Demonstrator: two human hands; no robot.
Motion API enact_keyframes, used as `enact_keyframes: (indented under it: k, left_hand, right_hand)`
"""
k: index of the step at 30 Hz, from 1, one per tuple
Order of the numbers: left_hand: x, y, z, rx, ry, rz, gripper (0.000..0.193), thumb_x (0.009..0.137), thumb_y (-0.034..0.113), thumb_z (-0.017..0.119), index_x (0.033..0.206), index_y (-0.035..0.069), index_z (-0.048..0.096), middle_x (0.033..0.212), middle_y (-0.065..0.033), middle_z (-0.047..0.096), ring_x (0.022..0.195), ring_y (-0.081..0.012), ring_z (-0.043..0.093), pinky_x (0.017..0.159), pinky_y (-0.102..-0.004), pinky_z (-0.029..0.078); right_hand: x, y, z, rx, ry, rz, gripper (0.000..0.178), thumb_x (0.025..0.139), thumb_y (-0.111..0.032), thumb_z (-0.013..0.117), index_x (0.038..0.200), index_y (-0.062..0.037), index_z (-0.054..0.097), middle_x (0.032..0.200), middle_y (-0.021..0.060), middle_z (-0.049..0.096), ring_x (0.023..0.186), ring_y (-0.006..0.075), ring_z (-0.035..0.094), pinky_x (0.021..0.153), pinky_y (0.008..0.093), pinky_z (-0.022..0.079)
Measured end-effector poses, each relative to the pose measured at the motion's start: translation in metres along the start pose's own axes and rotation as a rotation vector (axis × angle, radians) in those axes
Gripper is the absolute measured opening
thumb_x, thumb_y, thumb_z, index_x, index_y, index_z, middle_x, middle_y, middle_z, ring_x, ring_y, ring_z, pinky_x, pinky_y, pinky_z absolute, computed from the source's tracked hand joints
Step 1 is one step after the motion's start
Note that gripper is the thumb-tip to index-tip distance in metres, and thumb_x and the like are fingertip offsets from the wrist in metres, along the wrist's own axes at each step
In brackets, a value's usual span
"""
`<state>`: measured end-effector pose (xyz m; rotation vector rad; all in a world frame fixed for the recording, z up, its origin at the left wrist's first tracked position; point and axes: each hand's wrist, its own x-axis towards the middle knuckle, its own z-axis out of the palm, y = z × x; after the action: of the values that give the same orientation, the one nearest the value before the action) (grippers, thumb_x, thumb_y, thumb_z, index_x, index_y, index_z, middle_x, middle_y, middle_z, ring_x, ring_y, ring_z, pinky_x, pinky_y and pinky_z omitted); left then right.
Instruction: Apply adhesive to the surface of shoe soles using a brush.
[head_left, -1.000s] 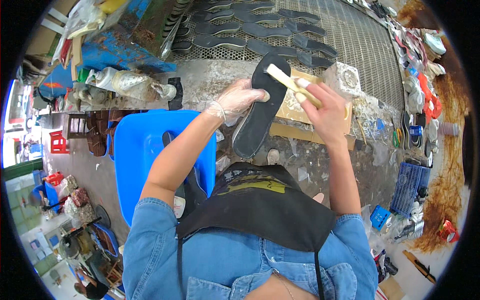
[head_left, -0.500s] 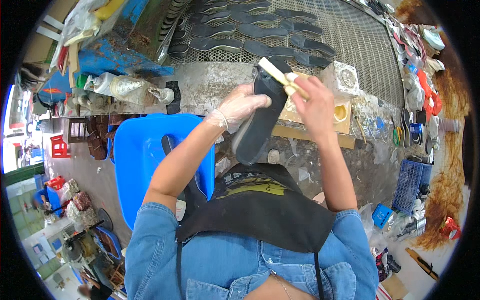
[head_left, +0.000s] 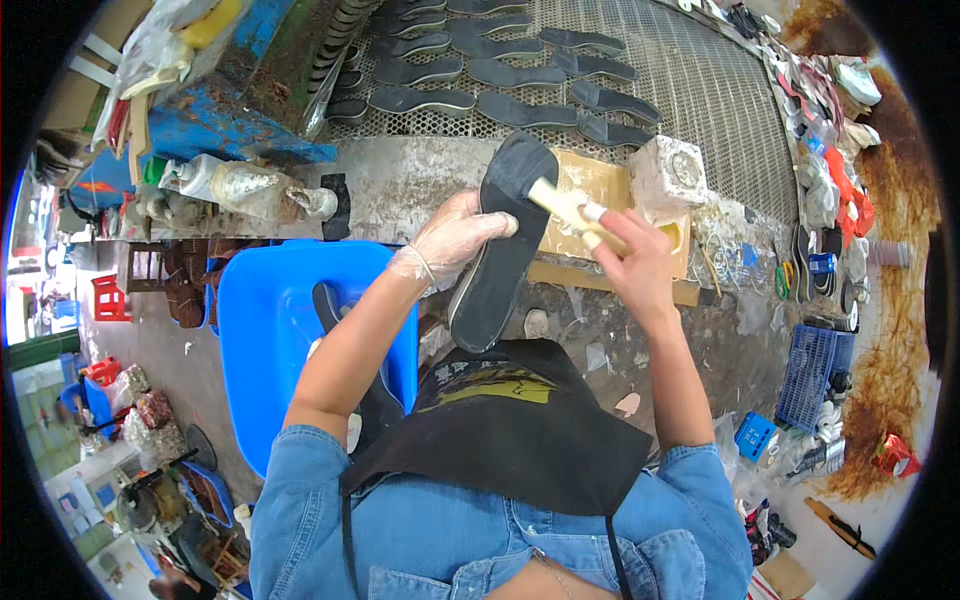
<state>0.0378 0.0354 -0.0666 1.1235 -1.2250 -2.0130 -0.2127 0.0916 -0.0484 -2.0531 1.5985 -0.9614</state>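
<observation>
Nearby are a blue tub, white block and cardboard, with dark soles on mesh beyond. The left hand grips a black sole before the bench, its long axis slanting from upper right toward the apron; the right hand clasps a pale brush. The left grip's underside is hidden.

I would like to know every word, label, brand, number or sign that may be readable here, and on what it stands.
Black cloth apron: pale characters above a yellow shape; wording withheld.
Small blue rectangular box, right: pale marks, too small to read reliably.
Black sole-shaped piece in the plastic-gloved left hand: no writing visible.
</observation>
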Motion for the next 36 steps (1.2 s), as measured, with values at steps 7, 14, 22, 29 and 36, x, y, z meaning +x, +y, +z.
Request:
enact_keyframes:
  k: [7,14,22,29,36]
  left_hand:
    - [-0.003,-0.005,0.006,-0.023,-0.006,0.019,0.032,0.085,0.015,0.062,0.112,-0.002,0.063,0.101,-0.0044,0.066,0.091,-0.0125,0.061,0.084,-0.0299,0.049]
    - [0.000,-0.009,0.025,0.037,0.023,0.045,0.032,0.082,0.017,0.061,0.109,-0.001,0.063,0.096,-0.0055,0.066,0.084,-0.0135,0.061,0.079,-0.0310,0.051]
    - [0.017,-0.032,0.016,-0.070,0.201,0.001,0.043,0.080,0.029,0.072,0.113,0.004,0.061,0.100,-0.0046,0.065,0.085,-0.0151,0.060,0.074,-0.0312,0.049]
    - [0.041,-0.024,0.008,-0.379,0.223,0.001,0.033,0.086,0.015,0.062,0.117,0.005,0.058,0.106,-0.0064,0.065,0.095,-0.0197,0.064,0.084,-0.0353,0.052]
    - [0.055,-0.030,0.024,-0.357,0.258,0.022,0.029,0.085,0.015,0.062,0.110,0.002,0.062,0.103,-0.0073,0.067,0.094,-0.0199,0.064,0.085,-0.0358,0.051]
  right_hand:
    - [0.024,-0.005,0.001,-0.056,0.111,0.089,0.029,0.075,-0.007,0.068,0.104,-0.0029,0.068,0.081,0.0124,0.063,0.070,0.0278,0.062,0.064,0.0366,0.049]
    - [0.041,-0.008,-0.007,-0.095,0.202,0.161,0.028,0.076,-0.008,0.068,0.104,-0.0024,0.068,0.083,0.0124,0.065,0.071,0.0235,0.062,0.064,0.0335,0.048]
    - [0.013,0.064,-0.054,-0.210,0.337,0.366,0.027,0.078,-0.013,0.069,0.104,-0.0072,0.070,0.081,0.0109,0.067,0.069,0.0278,0.062,0.065,0.0374,0.049]
    - [-0.100,0.159,-0.068,-0.627,0.072,0.683,0.028,0.076,-0.024,0.071,0.103,-0.0149,0.072,0.096,0.0105,0.069,0.092,0.0303,0.066,0.080,0.0410,0.052]
    - [-0.120,0.189,-0.057,-0.274,0.163,0.598,0.029,0.078,-0.022,0.070,0.105,-0.0097,0.070,0.092,0.0138,0.070,0.085,0.0326,0.067,0.075,0.0392,0.052]
